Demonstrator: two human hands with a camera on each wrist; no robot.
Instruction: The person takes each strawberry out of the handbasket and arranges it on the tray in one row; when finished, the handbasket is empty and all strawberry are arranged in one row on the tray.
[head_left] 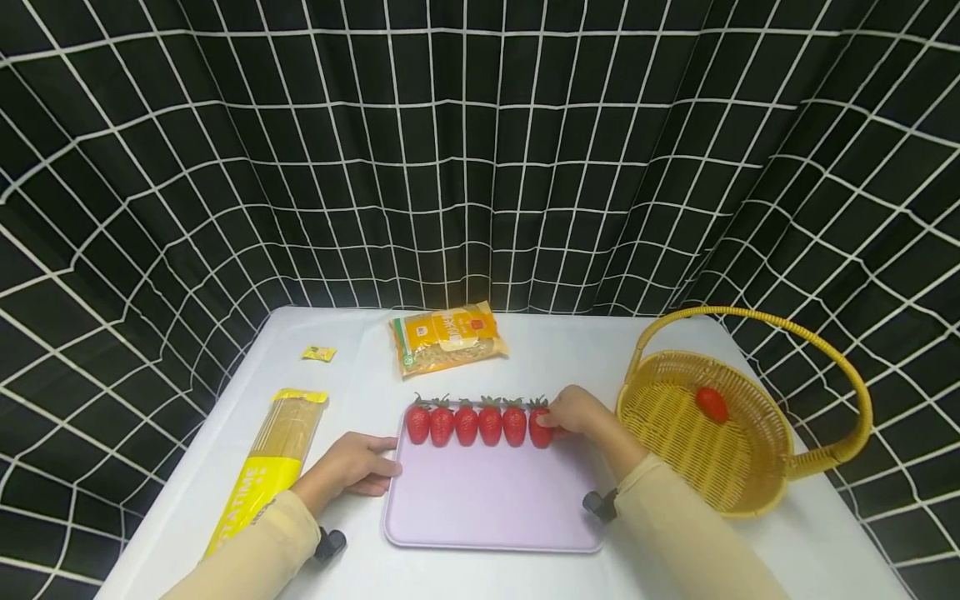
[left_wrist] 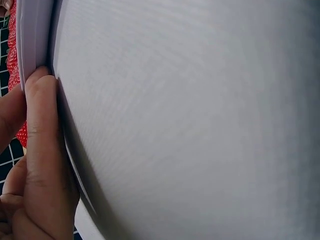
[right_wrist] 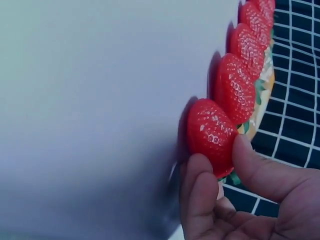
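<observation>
On a lilac tray point(head_left: 495, 508), several red strawberries with green leaves stand in a row along the far edge. My right hand point(head_left: 577, 410) pinches the rightmost strawberry point(right_wrist: 210, 132) between thumb and fingers, close to its leafy end. In the right wrist view its tip points toward the tray's middle, and a neighbouring strawberry point(right_wrist: 235, 90) lies right beside it. My left hand point(head_left: 358, 464) grips the tray's left edge, and the left wrist view has the fingertips at the tray's rim point(left_wrist: 35, 40).
To the right stands a yellow wicker basket point(head_left: 675, 467) with a tall handle and one red strawberry point(head_left: 712, 404) inside. An orange food bag point(head_left: 450, 337) lies behind the tray. A spaghetti pack point(head_left: 270, 462) and a small yellow packet point(head_left: 318, 353) lie at left on the white table point(head_left: 352, 533).
</observation>
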